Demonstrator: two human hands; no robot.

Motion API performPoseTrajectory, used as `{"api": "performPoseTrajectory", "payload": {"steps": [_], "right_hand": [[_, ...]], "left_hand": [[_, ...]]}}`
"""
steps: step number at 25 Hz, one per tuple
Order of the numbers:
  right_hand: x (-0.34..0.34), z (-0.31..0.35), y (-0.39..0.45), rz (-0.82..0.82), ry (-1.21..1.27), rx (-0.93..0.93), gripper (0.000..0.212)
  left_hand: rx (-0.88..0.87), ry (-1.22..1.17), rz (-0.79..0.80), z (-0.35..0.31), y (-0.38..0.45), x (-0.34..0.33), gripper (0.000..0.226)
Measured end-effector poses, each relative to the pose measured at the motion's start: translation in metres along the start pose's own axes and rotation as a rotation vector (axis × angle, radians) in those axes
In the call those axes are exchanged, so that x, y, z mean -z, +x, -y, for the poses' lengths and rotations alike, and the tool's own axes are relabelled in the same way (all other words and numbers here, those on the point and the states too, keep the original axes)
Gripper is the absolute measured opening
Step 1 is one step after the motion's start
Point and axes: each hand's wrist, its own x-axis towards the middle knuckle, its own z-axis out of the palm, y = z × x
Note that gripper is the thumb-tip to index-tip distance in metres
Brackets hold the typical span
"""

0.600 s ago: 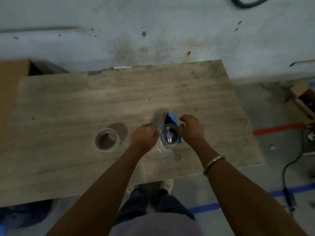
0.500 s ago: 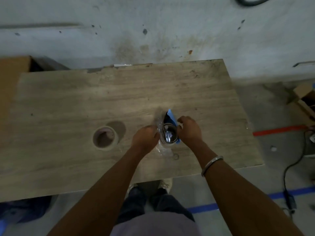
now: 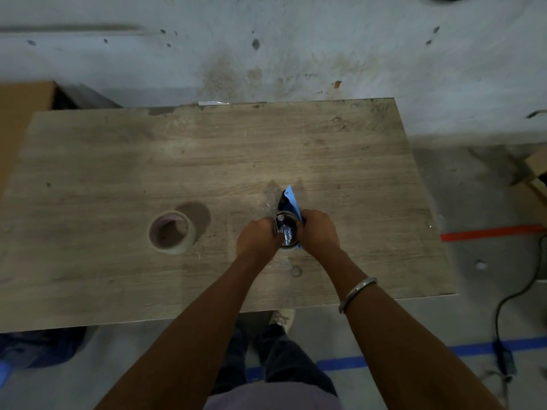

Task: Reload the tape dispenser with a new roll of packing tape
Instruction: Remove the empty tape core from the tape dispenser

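Observation:
A blue and black tape dispenser (image 3: 288, 202) stands on edge near the middle of the wooden table (image 3: 118, 161). A roll of clear packing tape (image 3: 286, 232) sits in it, shiny in its middle. My left hand (image 3: 257, 236) grips the roll's left side. My right hand (image 3: 318, 230) grips the dispenser and roll from the right. A spent cardboard tape core (image 3: 171, 231) lies flat on the table, well to the left of my hands.
A brown cardboard box (image 3: 20, 113) stands at the table's far left. More cardboard (image 3: 532, 170) lies on the floor to the right, with a red tape line (image 3: 491, 232), a blue tape line (image 3: 485, 347) and a black cable (image 3: 509, 300). A concrete wall rises behind the table.
Both hands have closed in tighter around the roll and dispenser. The loose clear tape seen below the left hand earlier is no longer visible. The core has not moved.

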Motion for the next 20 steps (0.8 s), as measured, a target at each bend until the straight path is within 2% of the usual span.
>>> {"api": "performPoseTrajectory", "payload": {"steps": [4,12,15,17,18,20], "right_hand": [[0.001,0.0,-0.003,0.002,0.01,-0.001,0.013],[0.003,0.004,-0.001,0.032,-0.106,0.007,0.013],[0.0,0.002,0.0,0.031,-0.06,-0.019,0.011],[0.002,0.003,0.001,0.001,-0.036,-0.028,0.014],[0.003,0.004,0.002,-0.006,-0.037,-0.028,0.016],[0.005,0.006,0.007,0.008,-0.071,-0.039,0.02]], "left_hand": [[-0.075,0.097,-0.026,0.004,0.004,0.001,0.018],[-0.268,0.533,0.005,0.007,0.023,0.024,0.028],[-0.276,0.504,0.012,0.013,0.027,0.024,0.035],[-0.263,0.339,-0.058,0.021,0.025,0.021,0.04],[-0.271,0.258,-0.109,0.026,0.022,0.019,0.048],[-0.351,0.294,-0.107,0.034,0.016,0.017,0.078]]}}
